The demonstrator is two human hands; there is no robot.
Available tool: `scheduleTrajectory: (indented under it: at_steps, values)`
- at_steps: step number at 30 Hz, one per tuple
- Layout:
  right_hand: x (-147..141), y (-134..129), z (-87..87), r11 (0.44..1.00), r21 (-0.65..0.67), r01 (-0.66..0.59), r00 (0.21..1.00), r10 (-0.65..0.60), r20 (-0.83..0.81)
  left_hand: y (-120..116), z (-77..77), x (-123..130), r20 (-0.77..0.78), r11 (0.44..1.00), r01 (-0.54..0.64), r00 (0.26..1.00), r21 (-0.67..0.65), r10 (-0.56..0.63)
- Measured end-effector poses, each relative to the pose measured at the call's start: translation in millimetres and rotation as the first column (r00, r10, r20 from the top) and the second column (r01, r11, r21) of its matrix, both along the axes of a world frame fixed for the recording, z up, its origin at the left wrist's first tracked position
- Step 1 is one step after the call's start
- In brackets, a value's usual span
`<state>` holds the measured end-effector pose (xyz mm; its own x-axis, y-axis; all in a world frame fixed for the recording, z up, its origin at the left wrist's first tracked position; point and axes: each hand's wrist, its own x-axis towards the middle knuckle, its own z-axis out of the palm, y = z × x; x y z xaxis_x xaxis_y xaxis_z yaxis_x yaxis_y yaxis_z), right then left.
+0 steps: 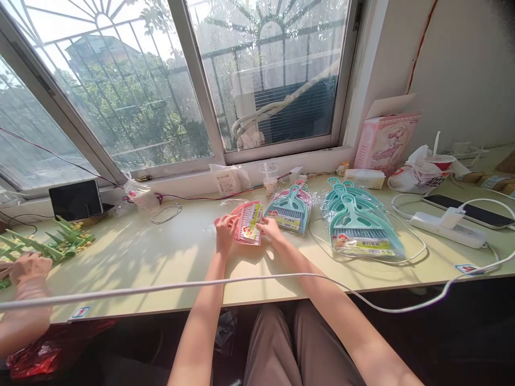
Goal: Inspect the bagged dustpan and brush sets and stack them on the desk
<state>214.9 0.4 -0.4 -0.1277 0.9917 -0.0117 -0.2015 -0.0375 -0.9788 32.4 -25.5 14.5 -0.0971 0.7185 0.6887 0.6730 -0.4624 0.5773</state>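
A small pink dustpan with a brush and a yellow-green printed card lies in front of me on the table. My left hand grips its left edge, fingers bent over the rim. From the other side, my right hand pinches the card's right edge between thumb and fingers. Just beyond my right hand is a teal dustpan and brush set in clear wrapping, lying over pink ones. Farther right, several wrapped teal sets overlap in a pile.
A white cable stretches across the front, over my forearms. On the right lie a power strip and a phone. A cup stands by the window. At left, another person's hand is at green artificial-looking stems.
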Motion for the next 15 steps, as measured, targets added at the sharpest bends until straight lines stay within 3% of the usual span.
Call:
scheduleTrajectory:
  at_steps: [4,6,9,11,12,13,14,15]
  values:
    - [0.8,1.6,-0.1,1.0,-0.018,0.022,0.998,-0.023,-0.067,-2.7,1.9,4.1,0.004,0.998,-0.037,0.999,0.05,0.037]
    - [0.7,2.2,0.1,0.999,-0.012,0.047,0.995,-0.048,-0.088,-5.6,5.1,7.2,0.027,0.979,-0.159,0.987,0.131,0.157]
    - [-0.5,2.4,0.8,0.997,0.013,0.077,0.987,-0.074,-0.143,-7.5,10.1,7.2,0.263,0.87,-0.445,0.884,0.211,0.388]
    - [-1.9,2.0,1.5,0.995,0.029,0.094,0.979,-0.087,-0.183,-6.6,13.0,3.3,0.491,0.846,-0.519,0.772,0.122,0.402]
    - [-2.7,1.7,1.8,0.994,0.035,0.103,0.976,-0.094,-0.198,-5.9,14.4,1.1,0.592,0.888,-0.457,0.728,0.042,0.346]
    - [-3.6,1.3,1.9,0.993,0.041,0.111,0.973,-0.1,-0.208,-5.4,15.8,-0.3,0.679,0.95,-0.31,0.69,-0.039,0.253]
    - [-4.4,1.0,2.0,0.992,0.045,0.116,0.971,-0.103,-0.214,-5.4,17.2,-0.7,0.747,0.992,-0.084,0.652,-0.1,0.13]
    - [-5.2,0.6,1.9,0.992,0.048,0.116,0.972,-0.103,-0.213,-5.7,18.5,0.5,0.795,0.976,0.175,0.606,-0.127,-0.005]
